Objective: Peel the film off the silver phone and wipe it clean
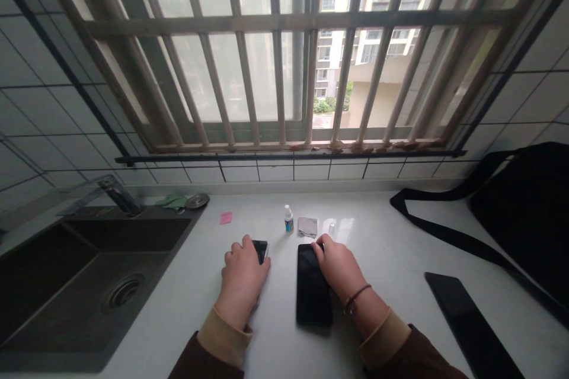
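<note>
Glossy black glass-faced phone [313, 295] flat on white countertop [391, 249], right hand [340, 266] fingertips pressed together at its top corner. Left hand [242, 281] curled over smaller dark phone [260, 250]. Likely slippery, stiff, fragile; best gripped by long edges.

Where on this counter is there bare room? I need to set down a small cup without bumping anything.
Bare patches: between the sink and the left hand; also between the right hand and the black slab, below the bag strap. Crowded: behind the hands, where the small bottle, grey cloth and pink note sit, and between the hands, around the dark phone.
</note>
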`<action>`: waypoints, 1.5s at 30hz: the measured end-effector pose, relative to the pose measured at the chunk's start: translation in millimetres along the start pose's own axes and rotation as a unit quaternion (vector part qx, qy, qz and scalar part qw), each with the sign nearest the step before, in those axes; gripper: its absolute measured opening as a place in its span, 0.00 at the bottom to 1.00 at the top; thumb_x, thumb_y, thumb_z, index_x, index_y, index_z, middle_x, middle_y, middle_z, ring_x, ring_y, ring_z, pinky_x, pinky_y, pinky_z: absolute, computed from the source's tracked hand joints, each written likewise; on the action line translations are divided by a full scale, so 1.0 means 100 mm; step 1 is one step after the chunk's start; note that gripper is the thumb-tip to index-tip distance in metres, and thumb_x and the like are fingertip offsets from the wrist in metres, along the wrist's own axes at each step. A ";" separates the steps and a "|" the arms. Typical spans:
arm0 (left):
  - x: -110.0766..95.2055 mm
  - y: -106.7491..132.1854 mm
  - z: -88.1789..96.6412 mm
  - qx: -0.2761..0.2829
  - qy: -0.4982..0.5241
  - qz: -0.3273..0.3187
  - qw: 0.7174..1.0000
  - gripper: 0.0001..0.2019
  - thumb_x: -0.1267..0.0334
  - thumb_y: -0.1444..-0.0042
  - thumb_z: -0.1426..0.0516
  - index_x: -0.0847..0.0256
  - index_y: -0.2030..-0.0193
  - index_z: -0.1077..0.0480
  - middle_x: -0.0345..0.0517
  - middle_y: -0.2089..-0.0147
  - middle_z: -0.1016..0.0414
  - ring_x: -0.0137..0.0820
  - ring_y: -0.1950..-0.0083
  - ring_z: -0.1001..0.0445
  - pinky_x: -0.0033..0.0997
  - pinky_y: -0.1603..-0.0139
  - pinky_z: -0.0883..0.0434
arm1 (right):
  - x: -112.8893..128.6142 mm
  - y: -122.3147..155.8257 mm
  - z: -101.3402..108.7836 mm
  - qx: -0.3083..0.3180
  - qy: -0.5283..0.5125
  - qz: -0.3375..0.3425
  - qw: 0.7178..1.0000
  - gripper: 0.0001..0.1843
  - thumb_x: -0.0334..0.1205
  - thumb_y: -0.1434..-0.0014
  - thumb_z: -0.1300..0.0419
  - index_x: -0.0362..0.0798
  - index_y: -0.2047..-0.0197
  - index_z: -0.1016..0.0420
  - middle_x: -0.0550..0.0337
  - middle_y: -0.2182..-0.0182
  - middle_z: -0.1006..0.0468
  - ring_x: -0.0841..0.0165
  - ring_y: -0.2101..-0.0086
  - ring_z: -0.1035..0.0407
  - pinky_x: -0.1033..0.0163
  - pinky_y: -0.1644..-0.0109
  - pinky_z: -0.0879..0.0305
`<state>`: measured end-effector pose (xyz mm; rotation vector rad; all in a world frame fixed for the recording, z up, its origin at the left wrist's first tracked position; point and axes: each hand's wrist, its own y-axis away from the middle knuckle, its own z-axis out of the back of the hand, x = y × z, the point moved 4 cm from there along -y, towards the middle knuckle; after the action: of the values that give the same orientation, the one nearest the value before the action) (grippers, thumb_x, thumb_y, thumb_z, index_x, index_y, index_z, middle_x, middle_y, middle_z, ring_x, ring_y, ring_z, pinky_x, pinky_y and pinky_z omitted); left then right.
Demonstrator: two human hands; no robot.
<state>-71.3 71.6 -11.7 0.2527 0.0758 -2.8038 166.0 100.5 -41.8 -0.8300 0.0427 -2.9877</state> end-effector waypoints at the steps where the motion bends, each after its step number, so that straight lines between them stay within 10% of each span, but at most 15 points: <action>1: -0.01 -0.01 0.00 -0.004 0.003 -0.008 1.000 0.26 0.56 0.39 0.37 0.68 0.38 0.33 0.65 0.45 0.26 0.56 0.43 0.26 0.45 0.47 0.29 | 0.00 0.00 -0.01 0.003 0.018 -0.001 1.000 0.14 0.45 0.24 0.46 0.47 0.52 0.22 0.44 0.61 0.14 0.53 0.59 0.18 0.59 0.60 0.37; 6: -0.09 -0.02 -0.01 -0.024 0.083 -0.075 0.993 0.18 0.55 0.41 0.35 0.66 0.50 0.25 0.62 0.51 0.22 0.52 0.47 0.23 0.44 0.44 0.29 | 0.02 0.01 0.00 0.017 0.084 -0.010 0.996 0.15 0.47 0.24 0.45 0.46 0.52 0.24 0.43 0.62 0.14 0.52 0.60 0.18 0.59 0.60 0.35; 11: -0.23 0.06 0.05 -0.078 0.242 -0.153 0.955 0.25 0.54 0.42 0.33 0.64 0.41 0.26 0.57 0.46 0.21 0.48 0.43 0.22 0.45 0.39 0.27 | 0.06 0.04 0.14 -0.014 0.105 -0.023 0.994 0.17 0.49 0.25 0.45 0.45 0.47 0.25 0.44 0.63 0.14 0.52 0.61 0.18 0.59 0.61 0.34; 20: -0.38 0.25 0.16 -0.159 0.275 -0.304 0.898 0.28 0.61 0.42 0.34 0.60 0.35 0.31 0.56 0.43 0.24 0.49 0.40 0.25 0.52 0.35 0.27 | 0.43 0.23 0.03 0.042 -0.287 0.125 0.949 0.20 0.53 0.24 0.50 0.51 0.62 0.28 0.64 0.77 0.22 0.67 0.77 0.25 0.65 0.67 0.36; 28: -0.43 0.26 0.20 -0.043 0.352 -0.246 0.902 0.31 0.58 0.44 0.32 0.55 0.33 0.29 0.56 0.38 0.25 0.48 0.37 0.26 0.46 0.38 0.27 | 0.39 0.24 -0.05 0.021 -0.369 0.062 0.927 0.22 0.56 0.25 0.52 0.54 0.68 0.38 0.67 0.83 0.29 0.67 0.80 0.31 0.65 0.72 0.38; 33: -0.34 0.14 0.11 0.074 0.552 -0.157 0.815 0.19 0.45 0.34 0.40 0.60 0.51 0.21 0.49 0.60 0.20 0.37 0.61 0.24 0.32 0.61 0.28 | 0.36 0.21 0.07 -0.020 -0.376 0.093 0.922 0.24 0.57 0.25 0.54 0.51 0.65 0.31 0.60 0.73 0.24 0.65 0.71 0.30 0.63 0.66 0.37; 37: -0.33 0.12 0.03 0.129 0.613 -0.136 0.767 0.25 0.40 0.33 0.42 0.60 0.72 0.30 0.37 0.77 0.37 0.28 0.76 0.39 0.27 0.74 0.40 | 0.41 0.22 0.05 0.030 -0.391 0.142 0.909 0.26 0.57 0.24 0.54 0.48 0.61 0.26 0.57 0.65 0.21 0.64 0.65 0.29 0.62 0.59 0.34; 45: -0.25 0.10 0.02 0.048 0.699 -0.060 0.711 0.24 0.40 0.39 0.36 0.61 0.69 0.28 0.35 0.75 0.37 0.25 0.75 0.40 0.23 0.75 0.41 | 0.44 0.24 0.01 0.107 -0.408 0.153 0.893 0.33 0.65 0.25 0.54 0.47 0.65 0.26 0.59 0.70 0.23 0.67 0.69 0.30 0.64 0.64 0.36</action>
<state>-44.7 69.9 -5.3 2.3245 0.2761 -1.9941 130.1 74.2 -19.3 -1.7564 -0.1615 -2.0960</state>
